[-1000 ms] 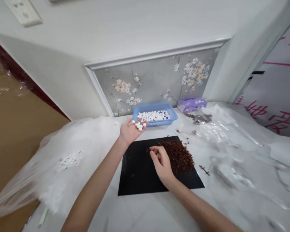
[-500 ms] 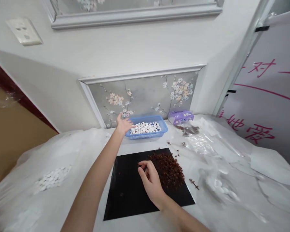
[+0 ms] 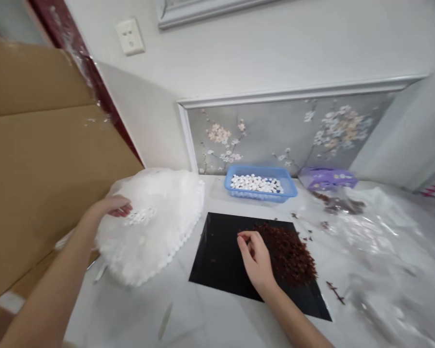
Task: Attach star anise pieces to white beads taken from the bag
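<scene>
My left hand (image 3: 119,206) is over the white plastic bag (image 3: 168,203), fingers bent down and slightly apart at the edge of a small heap of white pieces (image 3: 141,216). I see nothing held in it. Above a black sheet (image 3: 223,256), my right hand (image 3: 257,261) has its thumb and forefinger pinched together. Whatever lies between those fingertips is too small to make out. Right beside this hand spreads a pile of small dark-brown star-shaped pieces (image 3: 293,256). A blue plastic basket (image 3: 263,195) with white round pieces (image 3: 257,183) stands behind the sheet.
At the back right lies a purple packet (image 3: 329,179). Clear plastic bags (image 3: 369,237) cover the right side of the table, and a brown sprig (image 3: 335,292) lies near the sheet. A large cardboard box (image 3: 50,183) stands at the left, and the wall rises behind.
My left hand has moved from the blue basket leftward to the white pieces on the bag, its spread fingers now bent. The view has turned left. My right hand keeps its pinch over the sheet.
</scene>
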`<state>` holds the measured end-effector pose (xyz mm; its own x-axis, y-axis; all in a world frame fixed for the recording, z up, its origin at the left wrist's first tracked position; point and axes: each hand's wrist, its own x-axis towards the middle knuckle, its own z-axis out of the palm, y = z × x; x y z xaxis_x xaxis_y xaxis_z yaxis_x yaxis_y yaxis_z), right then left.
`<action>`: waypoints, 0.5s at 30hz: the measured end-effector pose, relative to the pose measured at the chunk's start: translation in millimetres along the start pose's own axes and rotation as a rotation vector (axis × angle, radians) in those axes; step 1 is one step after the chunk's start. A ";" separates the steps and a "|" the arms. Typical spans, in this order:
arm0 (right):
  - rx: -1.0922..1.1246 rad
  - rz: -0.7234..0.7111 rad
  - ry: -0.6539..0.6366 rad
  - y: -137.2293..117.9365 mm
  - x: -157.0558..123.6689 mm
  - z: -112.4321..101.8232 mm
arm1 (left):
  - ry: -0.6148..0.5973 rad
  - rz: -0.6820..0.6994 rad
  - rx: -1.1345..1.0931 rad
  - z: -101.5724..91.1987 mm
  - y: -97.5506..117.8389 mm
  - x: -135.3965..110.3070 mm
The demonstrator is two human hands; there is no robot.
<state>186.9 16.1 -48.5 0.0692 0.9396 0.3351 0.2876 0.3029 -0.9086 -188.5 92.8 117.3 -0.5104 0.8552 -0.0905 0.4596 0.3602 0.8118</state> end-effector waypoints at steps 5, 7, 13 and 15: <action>-0.178 -0.071 -0.128 -7.9 -1.2 -10.3 | -0.222 -0.059 0.318 8.0 -38.9 -17.8; -0.370 -0.131 -0.250 -9.5 2.0 -19.3 | -0.248 0.022 0.389 23.7 -45.9 -18.7; -0.828 -0.095 -0.363 -6.2 16.2 -47.4 | -0.194 0.187 0.585 65.9 -59.9 -29.8; -0.855 -0.073 -0.312 -5.0 18.9 -51.3 | -0.159 0.202 0.629 76.0 -60.4 -37.6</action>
<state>235.7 24.2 -24.9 -0.2028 0.9608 0.1891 0.8995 0.2591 -0.3518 -141.8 67.2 27.8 -0.2791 0.9555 -0.0953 0.8945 0.2948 0.3362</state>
